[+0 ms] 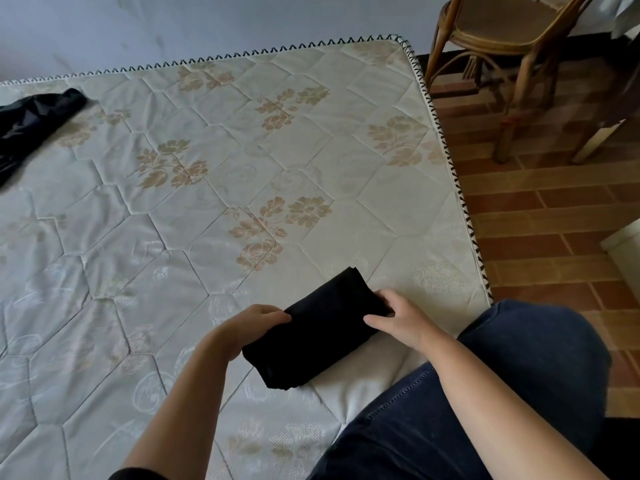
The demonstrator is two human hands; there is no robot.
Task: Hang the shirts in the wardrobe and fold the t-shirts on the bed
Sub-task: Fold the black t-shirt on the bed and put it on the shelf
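Closest in, the person's leg in dark blue jeans (502, 393) rests over the near right corner of the bed. Just beyond the knee both bare forearms reach in to a folded black t-shirt (318, 341), a compact bundle lying slantwise on the mattress (173, 237) near its right edge. The left hand (256, 323) grips the bundle's left side, its fingers (273, 311) curled over the cloth. The right hand (398, 317) holds the right side, thumb lying on top and the other fingers bent down round the edge. The mattress is bare, pale and quilted in a honeycomb of stitched panels with tan flower sprays, its border trimmed in black zigzag stitching. To the right of it the floor (536, 209) is laid in reddish-brown brick-shaped tiles, and a white object (623, 247) juts in at the frame's right edge; what it is cannot be told. Far over on the left of the mattress, well apart from the hands, a crumpled dark garment (31, 119) lies partly out of view. Past the far right corner stands a rattan chair (502, 32) on the tiles. Behind everything runs a plain pale wall (207, 22).
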